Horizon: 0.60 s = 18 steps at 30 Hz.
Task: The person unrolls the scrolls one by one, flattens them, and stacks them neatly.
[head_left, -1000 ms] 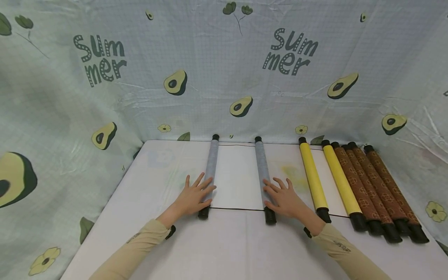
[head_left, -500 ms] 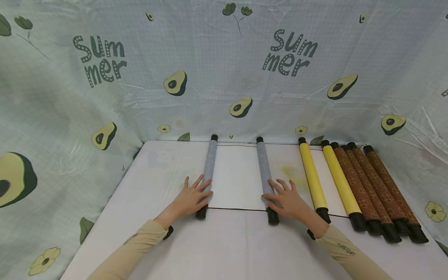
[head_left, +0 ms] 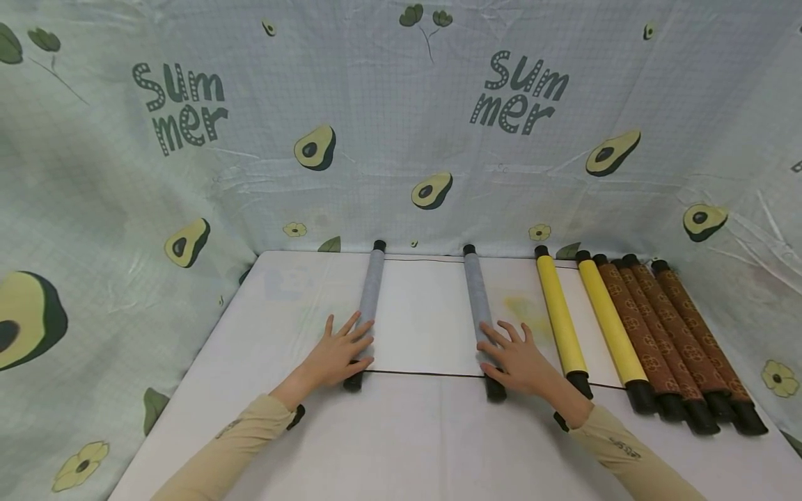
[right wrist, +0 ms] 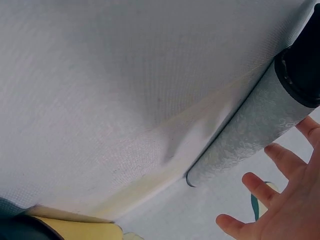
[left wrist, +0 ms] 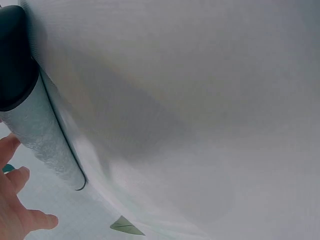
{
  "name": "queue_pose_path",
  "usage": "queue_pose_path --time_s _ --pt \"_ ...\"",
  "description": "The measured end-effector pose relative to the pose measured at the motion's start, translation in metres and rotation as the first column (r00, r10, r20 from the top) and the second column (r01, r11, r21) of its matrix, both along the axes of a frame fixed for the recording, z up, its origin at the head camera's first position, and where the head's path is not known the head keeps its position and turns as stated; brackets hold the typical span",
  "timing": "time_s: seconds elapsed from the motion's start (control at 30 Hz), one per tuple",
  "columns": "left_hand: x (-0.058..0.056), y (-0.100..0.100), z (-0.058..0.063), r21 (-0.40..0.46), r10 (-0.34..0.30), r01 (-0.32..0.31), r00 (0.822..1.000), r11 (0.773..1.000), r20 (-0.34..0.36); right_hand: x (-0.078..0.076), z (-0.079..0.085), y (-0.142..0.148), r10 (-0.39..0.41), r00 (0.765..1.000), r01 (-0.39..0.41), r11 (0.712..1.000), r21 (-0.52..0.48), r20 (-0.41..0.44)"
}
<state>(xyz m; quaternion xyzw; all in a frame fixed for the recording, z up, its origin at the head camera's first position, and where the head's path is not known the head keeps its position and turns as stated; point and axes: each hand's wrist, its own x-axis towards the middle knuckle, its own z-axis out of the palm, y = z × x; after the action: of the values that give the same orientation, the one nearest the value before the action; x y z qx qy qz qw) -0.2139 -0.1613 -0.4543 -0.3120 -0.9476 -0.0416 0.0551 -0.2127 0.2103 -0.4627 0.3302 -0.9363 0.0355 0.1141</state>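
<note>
A pale grey scroll lies partly unrolled on the white table [head_left: 401,438], its white sheet [head_left: 422,313] stretched between two black-ended rolls. Spread fingers of my left hand [head_left: 337,353] rest on the near part of the left grey roll [head_left: 373,282]. On the right grey roll [head_left: 477,289], my right hand [head_left: 523,360] lies likewise, fingers apart. Neither hand curls round its roll. The left wrist view shows the left roll's textured cover [left wrist: 45,137] beside the fingertips; in the right wrist view the fingers spread by the right roll's cover [right wrist: 250,122].
To the right lie two yellow rolls [head_left: 560,313] with a narrow white sheet between them. Several brown patterned rolls [head_left: 639,334] sit close together at the right table edge. A patterned cloth [head_left: 376,104] hangs behind the table and along its sides.
The two grey rolls have moved apart, the left one leftward and the right one rightward, each with a hand on it. More of the white sheet shows between them.
</note>
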Motion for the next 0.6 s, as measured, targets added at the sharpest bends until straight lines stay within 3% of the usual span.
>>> queue_pose_path --time_s 0.3,0.6 --pt "-0.0008 -0.0062 -0.0001 -0.01 0.017 -0.017 1.0 1.0 -0.021 -0.0001 -0.0006 0.004 0.001 1.0 -0.001 1.0 0.004 0.017" --pt "-0.0002 -0.0099 -0.0023 0.011 0.028 -0.027 0.999 1.0 -0.025 0.0014 -0.0022 0.008 0.024 0.999 -0.024 1.0 -0.014 -0.031"
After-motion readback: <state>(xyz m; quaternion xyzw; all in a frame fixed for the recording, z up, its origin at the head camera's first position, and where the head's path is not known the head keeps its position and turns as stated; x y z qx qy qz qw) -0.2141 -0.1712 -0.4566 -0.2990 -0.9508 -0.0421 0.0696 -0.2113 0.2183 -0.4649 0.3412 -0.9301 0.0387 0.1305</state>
